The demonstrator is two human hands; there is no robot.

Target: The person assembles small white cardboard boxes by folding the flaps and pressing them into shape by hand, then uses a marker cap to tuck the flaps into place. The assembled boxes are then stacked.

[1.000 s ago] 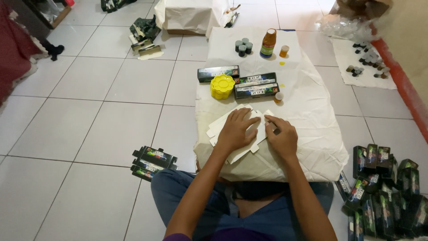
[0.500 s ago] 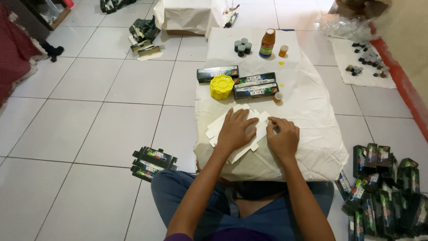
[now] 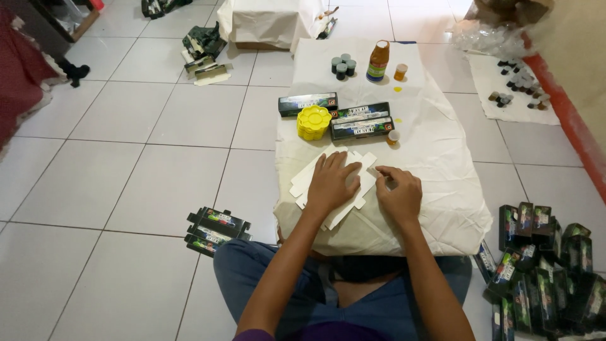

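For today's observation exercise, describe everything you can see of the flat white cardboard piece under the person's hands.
The flat white cardboard piece is an unfolded box blank with tabbed, notched edges, apparently thin card. It lies flat and diagonal on the cloth-covered low table. The left hand presses palm-down on its middle; the right hand pinches at its right edge.

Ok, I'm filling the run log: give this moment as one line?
left hand: flat on white unfolded cardboard box blank | right hand: pinching blank's edge | surface: cloth-covered low table | nearby: yellow flower-shaped plastic container
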